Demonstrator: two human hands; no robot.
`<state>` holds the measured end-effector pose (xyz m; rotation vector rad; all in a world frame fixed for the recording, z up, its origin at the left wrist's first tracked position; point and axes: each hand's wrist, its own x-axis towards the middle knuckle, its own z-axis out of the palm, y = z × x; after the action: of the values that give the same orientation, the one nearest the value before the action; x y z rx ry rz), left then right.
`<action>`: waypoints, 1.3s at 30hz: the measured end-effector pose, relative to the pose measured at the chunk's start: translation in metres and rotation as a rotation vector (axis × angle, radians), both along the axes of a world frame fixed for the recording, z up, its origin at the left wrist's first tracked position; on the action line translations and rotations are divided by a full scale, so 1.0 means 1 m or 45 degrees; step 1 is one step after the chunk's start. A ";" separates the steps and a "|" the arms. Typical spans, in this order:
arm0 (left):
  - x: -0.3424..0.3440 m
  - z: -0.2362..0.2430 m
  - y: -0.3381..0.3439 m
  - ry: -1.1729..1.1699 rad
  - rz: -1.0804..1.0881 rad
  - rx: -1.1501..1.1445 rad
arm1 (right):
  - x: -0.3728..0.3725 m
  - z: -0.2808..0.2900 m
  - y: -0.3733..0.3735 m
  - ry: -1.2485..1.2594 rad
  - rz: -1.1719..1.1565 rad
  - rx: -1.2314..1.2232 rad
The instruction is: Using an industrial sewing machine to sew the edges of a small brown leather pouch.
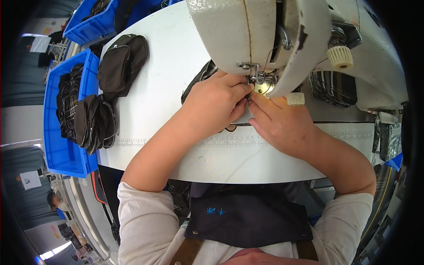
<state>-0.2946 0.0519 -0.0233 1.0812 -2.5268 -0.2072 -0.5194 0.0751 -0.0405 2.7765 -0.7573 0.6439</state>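
Both hands meet at the lit needle area (263, 87) of a cream sewing machine (240, 33). My left hand (216, 99) is closed, its fingertips pinching a dark fabric pouch piece (194, 82) just left of the presser foot (263, 77). Part of the piece, with a zipper-like edge and plaid lining, shows beyond that hand. My right hand (282, 119) lies just right of it, fingers bent and thumb tucked, the fingertips closed on the same piece in front of the needle. The fabric between the fingertips is mostly hidden. A small dark loop (230, 127) pokes out below the left hand.
A dark zippered pouch (121, 66) lies at the table's left, above a stack of dark pouches (93, 123). Blue bins (52, 128) with plaid pieces stand along that edge. More fabric pieces (333, 88) sit under the machine arm. A printed ruler (212, 142) runs along the white table (221, 168).
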 end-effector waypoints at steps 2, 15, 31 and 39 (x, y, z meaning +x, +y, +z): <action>-0.002 0.001 0.001 -0.029 0.007 -0.012 | 0.000 -0.001 -0.002 0.006 0.011 -0.030; -0.004 0.008 -0.002 0.099 0.100 0.188 | -0.003 -0.001 -0.004 0.041 -0.053 -0.003; 0.002 -0.007 -0.003 0.180 0.062 0.167 | 0.014 -0.014 0.006 0.004 0.149 -0.177; -0.007 -0.010 0.011 0.044 0.065 -0.117 | 0.013 -0.011 0.002 0.002 0.213 -0.020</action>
<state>-0.3012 0.0627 -0.0331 1.0957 -2.4497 -0.0940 -0.5067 0.0775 -0.0513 2.8470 -0.5204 0.6732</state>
